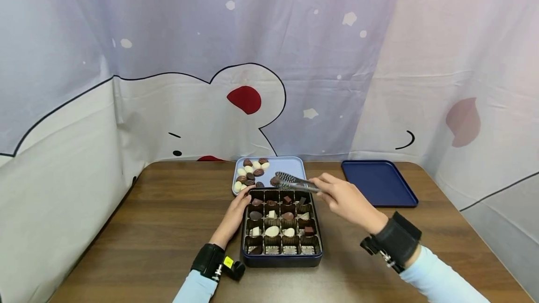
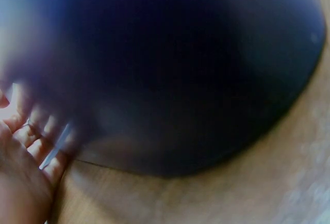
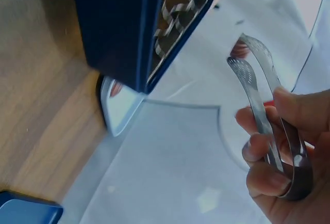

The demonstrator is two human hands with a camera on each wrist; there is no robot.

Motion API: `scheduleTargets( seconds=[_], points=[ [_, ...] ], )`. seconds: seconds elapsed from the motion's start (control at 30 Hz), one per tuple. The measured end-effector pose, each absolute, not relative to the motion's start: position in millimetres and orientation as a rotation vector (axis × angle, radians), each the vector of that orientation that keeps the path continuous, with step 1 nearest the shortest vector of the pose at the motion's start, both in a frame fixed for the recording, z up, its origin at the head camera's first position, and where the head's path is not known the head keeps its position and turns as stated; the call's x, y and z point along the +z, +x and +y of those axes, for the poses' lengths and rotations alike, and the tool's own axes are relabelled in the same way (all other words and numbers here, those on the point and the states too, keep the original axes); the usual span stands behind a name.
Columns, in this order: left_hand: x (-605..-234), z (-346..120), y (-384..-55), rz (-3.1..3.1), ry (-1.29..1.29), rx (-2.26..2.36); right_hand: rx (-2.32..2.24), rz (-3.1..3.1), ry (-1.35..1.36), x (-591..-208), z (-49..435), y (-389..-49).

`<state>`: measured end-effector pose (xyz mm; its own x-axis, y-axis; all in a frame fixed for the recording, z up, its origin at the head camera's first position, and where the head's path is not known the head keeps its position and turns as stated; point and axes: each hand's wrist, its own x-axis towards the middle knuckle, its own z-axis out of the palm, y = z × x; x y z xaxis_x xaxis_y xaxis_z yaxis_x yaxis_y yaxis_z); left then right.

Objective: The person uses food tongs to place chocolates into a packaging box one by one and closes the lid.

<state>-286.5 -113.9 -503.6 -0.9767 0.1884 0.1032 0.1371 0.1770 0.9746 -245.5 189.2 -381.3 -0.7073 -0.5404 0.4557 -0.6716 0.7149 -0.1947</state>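
Note:
My right hand [image 1: 347, 202] grips metal tongs [image 3: 258, 105] with perforated tips. Between the tips is a ridged brown chocolate [image 3: 240, 49], held above the table behind the dark blue box [image 1: 282, 261]. Divided into small compartments, the box holds white and brown chocolates; several front compartments show only their patterned bottom. My left hand [image 1: 230, 219] holds the box at its far left corner, fingers round the edge. In the left wrist view the dark box side fills most of the picture and is blurred, with the left fingers [image 2: 38, 149] against it.
A light blue tray [image 1: 294, 162] behind the box carries several white and brown chocolates [image 1: 249, 169] on its left side. At the back right of the wooden table [image 1: 168, 209] lies a dark blue tray [image 1: 379, 183]. A patterned curtain [image 1: 320, 60] hangs behind.

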Motion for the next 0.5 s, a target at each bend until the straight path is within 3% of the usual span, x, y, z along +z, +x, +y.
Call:
scheduleTargets(
  seconds=[0.23, 0.5],
  points=[
    [-495.4, -112.7, -280.4, 2.364, 0.336, 1.953, 0.379, -2.500, 1.232, -382.5, 191.3, -200.7],
    [-469.1, -111.4, -263.8, 2.351, 0.338, 1.948, 0.358, -2.492, 1.329, -385.5, 191.1, -174.5]
  ],
)
